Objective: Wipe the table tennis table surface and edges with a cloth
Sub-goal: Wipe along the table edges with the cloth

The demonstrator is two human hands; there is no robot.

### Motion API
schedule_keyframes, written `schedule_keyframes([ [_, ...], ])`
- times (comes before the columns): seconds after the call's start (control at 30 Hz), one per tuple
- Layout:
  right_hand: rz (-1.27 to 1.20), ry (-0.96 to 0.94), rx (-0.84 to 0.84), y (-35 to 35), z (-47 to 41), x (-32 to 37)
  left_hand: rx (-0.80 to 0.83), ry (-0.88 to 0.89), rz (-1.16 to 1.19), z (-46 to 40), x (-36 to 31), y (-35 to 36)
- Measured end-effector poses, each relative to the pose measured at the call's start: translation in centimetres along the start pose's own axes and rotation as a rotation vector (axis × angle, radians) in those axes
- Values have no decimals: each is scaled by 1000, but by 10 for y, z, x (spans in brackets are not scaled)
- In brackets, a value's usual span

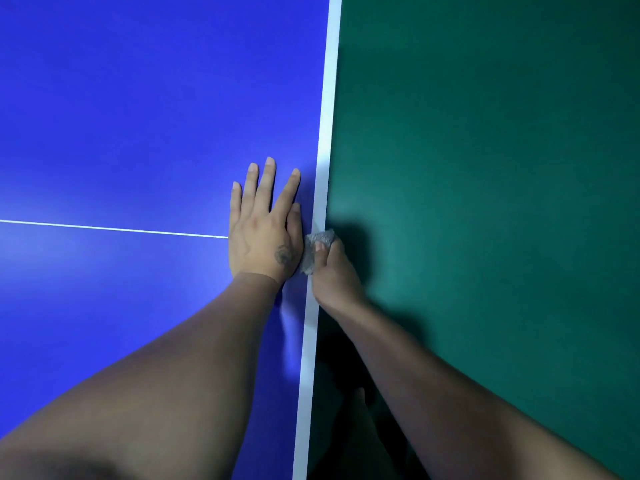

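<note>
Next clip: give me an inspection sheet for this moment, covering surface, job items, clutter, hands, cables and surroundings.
Surface: blue table tennis table top with a thin white centre line and a white edge band.
Job's things: crumpled grey cloth, pressed against the white edge band.
Clutter: nothing seen.
Hands: left hand lies flat on the blue top, fingers straight; right hand grips the cloth at the table's edge.
Cables: nothing seen.
Surroundings: green floor beside the table, with the hand's shadow on it.
</note>
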State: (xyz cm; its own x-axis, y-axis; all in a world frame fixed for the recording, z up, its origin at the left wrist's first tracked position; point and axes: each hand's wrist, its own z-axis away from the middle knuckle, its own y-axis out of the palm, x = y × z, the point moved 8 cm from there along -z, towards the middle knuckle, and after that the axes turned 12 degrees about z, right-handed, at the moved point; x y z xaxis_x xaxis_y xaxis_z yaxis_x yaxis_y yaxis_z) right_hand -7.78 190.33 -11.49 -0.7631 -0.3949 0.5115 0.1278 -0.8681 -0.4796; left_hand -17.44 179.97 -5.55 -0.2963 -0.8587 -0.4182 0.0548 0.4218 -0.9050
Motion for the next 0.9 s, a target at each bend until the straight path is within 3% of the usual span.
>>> schedule_keyframes([
  [0.23,-42,16,-45,-2,0,13,13,-2,16,1,-1,1],
  [0.6,-72,-8,-85,-56,-82,89,-13,4,21,-1,0,-2],
  [0.9,-77,-103,-55,-37,-59,60,41,3,-13,-2,-2,3],
])
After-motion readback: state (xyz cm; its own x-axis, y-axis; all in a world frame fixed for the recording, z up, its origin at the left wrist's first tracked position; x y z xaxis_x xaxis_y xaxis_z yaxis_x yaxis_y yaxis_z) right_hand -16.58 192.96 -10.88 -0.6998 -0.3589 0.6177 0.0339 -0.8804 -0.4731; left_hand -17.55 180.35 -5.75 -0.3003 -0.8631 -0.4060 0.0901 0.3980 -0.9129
